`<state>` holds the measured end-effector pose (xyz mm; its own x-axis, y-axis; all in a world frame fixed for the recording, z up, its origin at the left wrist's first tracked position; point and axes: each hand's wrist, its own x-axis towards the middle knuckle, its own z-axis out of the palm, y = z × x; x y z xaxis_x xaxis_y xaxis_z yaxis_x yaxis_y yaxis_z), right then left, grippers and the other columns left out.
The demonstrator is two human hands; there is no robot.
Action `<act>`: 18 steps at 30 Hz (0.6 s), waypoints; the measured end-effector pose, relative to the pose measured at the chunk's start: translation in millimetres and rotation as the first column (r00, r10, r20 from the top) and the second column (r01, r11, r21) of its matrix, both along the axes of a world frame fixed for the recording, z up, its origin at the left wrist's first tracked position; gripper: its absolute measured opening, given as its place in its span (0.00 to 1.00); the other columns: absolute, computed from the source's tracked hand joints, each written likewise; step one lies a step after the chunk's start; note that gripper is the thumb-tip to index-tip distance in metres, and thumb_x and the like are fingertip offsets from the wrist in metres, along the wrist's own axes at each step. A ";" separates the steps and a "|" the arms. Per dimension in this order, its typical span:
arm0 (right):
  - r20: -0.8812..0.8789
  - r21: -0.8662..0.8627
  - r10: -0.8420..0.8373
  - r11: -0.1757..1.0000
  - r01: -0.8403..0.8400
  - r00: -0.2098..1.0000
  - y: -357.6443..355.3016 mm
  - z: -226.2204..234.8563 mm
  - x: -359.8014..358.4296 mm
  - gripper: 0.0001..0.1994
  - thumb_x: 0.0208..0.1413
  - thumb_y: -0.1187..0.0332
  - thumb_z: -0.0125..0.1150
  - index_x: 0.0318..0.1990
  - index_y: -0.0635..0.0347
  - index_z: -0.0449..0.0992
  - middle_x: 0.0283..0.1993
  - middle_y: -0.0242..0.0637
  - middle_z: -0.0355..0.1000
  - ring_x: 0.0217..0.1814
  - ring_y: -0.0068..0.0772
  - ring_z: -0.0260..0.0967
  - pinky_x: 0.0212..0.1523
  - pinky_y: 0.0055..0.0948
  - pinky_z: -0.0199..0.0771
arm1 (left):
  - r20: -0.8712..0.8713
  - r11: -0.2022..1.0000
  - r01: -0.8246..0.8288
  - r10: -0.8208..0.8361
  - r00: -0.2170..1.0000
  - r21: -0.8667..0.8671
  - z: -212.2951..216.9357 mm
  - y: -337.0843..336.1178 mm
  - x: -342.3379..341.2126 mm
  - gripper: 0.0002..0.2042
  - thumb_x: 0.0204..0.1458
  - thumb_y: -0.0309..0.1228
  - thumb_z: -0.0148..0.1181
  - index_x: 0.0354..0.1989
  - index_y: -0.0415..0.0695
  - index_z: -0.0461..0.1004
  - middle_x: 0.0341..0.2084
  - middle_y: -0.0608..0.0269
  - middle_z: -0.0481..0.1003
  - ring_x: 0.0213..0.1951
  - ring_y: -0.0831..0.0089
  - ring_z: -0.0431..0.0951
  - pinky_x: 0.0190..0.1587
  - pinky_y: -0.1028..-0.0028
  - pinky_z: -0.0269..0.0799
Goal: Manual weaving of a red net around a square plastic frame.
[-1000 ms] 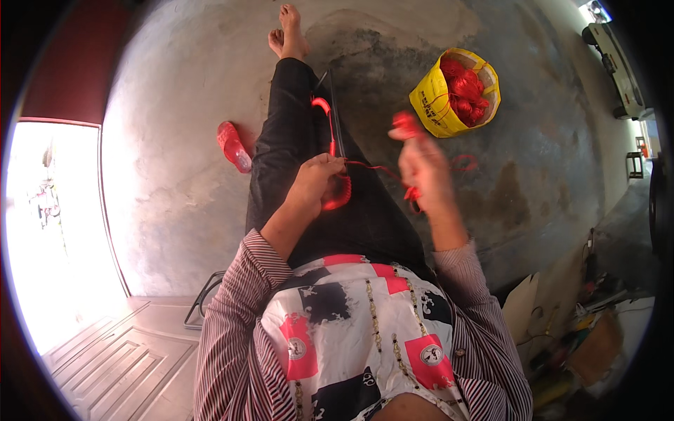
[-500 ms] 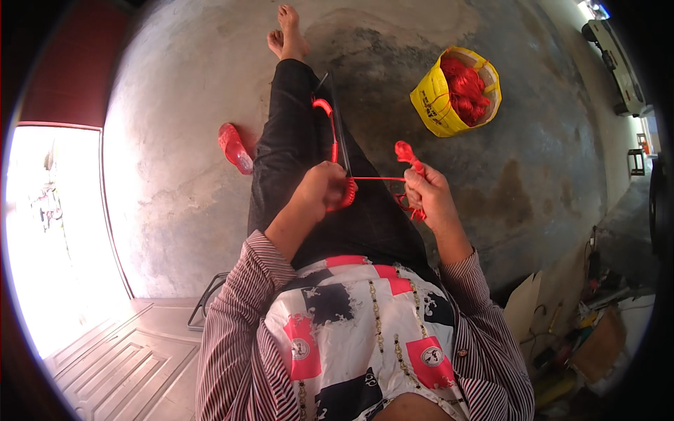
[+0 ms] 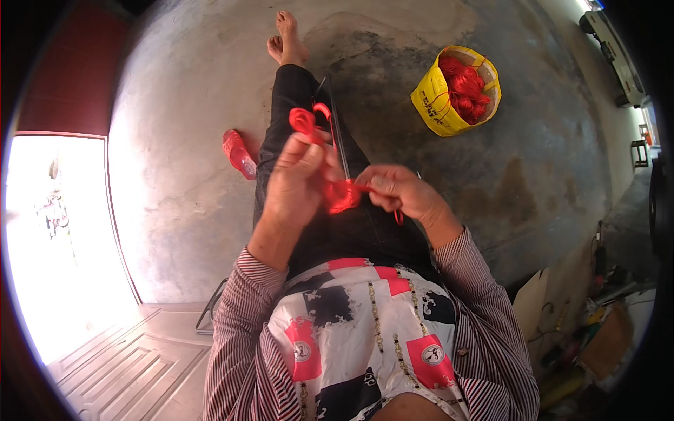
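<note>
My left hand (image 3: 289, 179), slightly blurred, is closed round a small bundle of red cord (image 3: 302, 121) whose looped end sticks up above the fingers. My right hand (image 3: 401, 191) pinches red cord close beside a coiled, knotted red piece (image 3: 342, 198). That piece sits between both hands, over my lap, at the near end of a thin dark frame (image 3: 335, 116). Farther along the frame is a curved red strip (image 3: 321, 109), partly hidden by my left hand. A short tail of red cord (image 3: 399, 217) hangs below my right fingers.
A yellow bag (image 3: 434, 105) holding skeins of red cord (image 3: 466, 88) stands on the concrete floor ahead to the right. A red slipper (image 3: 239, 153) lies left of my outstretched leg. Mixed clutter (image 3: 605, 344) lies at the lower right, and a panelled metal surface (image 3: 133, 358) at the lower left.
The red cord bundle has passed from my right hand to my left. My left hand has risen, and my right has moved left to the knotted piece. The stretched cord between them no longer shows.
</note>
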<state>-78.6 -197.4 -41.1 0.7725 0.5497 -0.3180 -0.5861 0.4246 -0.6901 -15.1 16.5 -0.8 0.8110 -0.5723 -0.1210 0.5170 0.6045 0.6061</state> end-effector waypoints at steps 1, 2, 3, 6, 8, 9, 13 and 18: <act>0.041 0.021 -0.134 0.991 0.133 0.990 -6.7 -4.7 5.3 0.11 0.61 0.62 0.56 0.38 0.60 0.78 0.21 0.22 0.63 0.18 0.10 0.50 0.18 0.13 0.43 | 0.033 0.989 -0.098 0.095 0.995 0.112 0.6 7.3 2.5 0.08 0.58 0.21 0.51 0.44 0.43 0.72 0.30 0.64 0.69 0.35 0.71 0.74 0.45 0.69 0.73; 0.044 0.025 -0.131 0.991 0.130 0.990 -6.8 -7.5 13.1 0.11 0.61 0.62 0.56 0.38 0.60 0.78 0.21 0.22 0.63 0.18 0.10 0.50 0.18 0.13 0.43 | 0.037 0.988 -0.102 0.098 0.994 0.115 -10.4 15.8 8.4 0.08 0.58 0.21 0.51 0.44 0.43 0.72 0.30 0.64 0.69 0.35 0.71 0.74 0.45 0.69 0.73; 0.106 -0.168 -0.156 0.971 0.172 0.982 -5.7 -10.2 19.6 0.09 0.59 0.65 0.57 0.39 0.61 0.78 0.22 0.23 0.63 0.19 0.10 0.51 0.20 0.13 0.46 | 0.476 0.865 -0.279 0.054 0.878 0.417 -32.5 24.9 15.3 0.09 0.54 0.19 0.52 0.40 0.43 0.75 0.29 0.63 0.70 0.33 0.70 0.74 0.41 0.70 0.73; 0.380 -0.529 -0.083 0.798 0.290 0.921 6.9 -21.1 29.7 0.10 0.53 0.72 0.59 0.42 0.62 0.78 0.30 0.28 0.70 0.29 0.21 0.64 0.31 0.20 0.64 | 0.648 0.320 -0.607 -0.613 0.452 0.727 -47.6 19.0 12.8 0.13 0.39 0.12 0.54 0.34 0.40 0.76 0.31 0.55 0.70 0.36 0.61 0.75 0.41 0.69 0.73; 0.679 -0.703 0.309 0.537 0.467 0.666 18.4 -44.6 32.6 0.13 0.49 0.72 0.61 0.43 0.63 0.78 0.41 0.37 0.73 0.44 0.34 0.69 0.45 0.29 0.69 | 0.587 0.256 -0.572 -0.620 0.521 0.779 -59.6 5.8 0.1 0.11 0.39 0.14 0.56 0.33 0.40 0.74 0.32 0.54 0.70 0.36 0.57 0.75 0.42 0.67 0.73; 0.596 -0.775 0.342 0.481 0.410 0.726 22.9 -45.9 29.9 0.12 0.46 0.71 0.62 0.39 0.65 0.77 0.48 0.44 0.70 0.52 0.42 0.67 0.51 0.32 0.68 | 0.586 0.255 -0.572 -0.621 0.522 0.780 -62.7 -0.4 -2.0 0.11 0.39 0.14 0.56 0.33 0.40 0.74 0.32 0.54 0.70 0.36 0.57 0.75 0.42 0.67 0.73; 0.602 -0.763 0.257 0.464 0.450 0.756 10.7 -40.9 23.3 0.10 0.47 0.66 0.62 0.34 0.62 0.77 0.49 0.41 0.71 0.53 0.41 0.67 0.54 0.33 0.67 | 0.612 0.258 -0.563 -0.455 0.646 0.786 -67.0 -9.5 -5.8 0.13 0.39 0.16 0.59 0.37 0.39 0.71 0.34 0.54 0.71 0.40 0.56 0.75 0.44 0.66 0.72; 0.456 -0.132 -0.468 0.805 0.578 0.757 -43.3 24.1 -15.2 0.08 0.44 0.71 0.59 0.22 0.54 0.64 0.44 0.41 0.72 0.52 0.35 0.66 0.58 0.44 0.62 | 0.063 0.663 -0.096 0.074 0.995 0.743 -74.8 -9.8 -6.8 0.23 0.43 0.21 0.54 0.52 0.35 0.65 0.42 0.58 0.70 0.47 0.68 0.72 0.53 0.74 0.65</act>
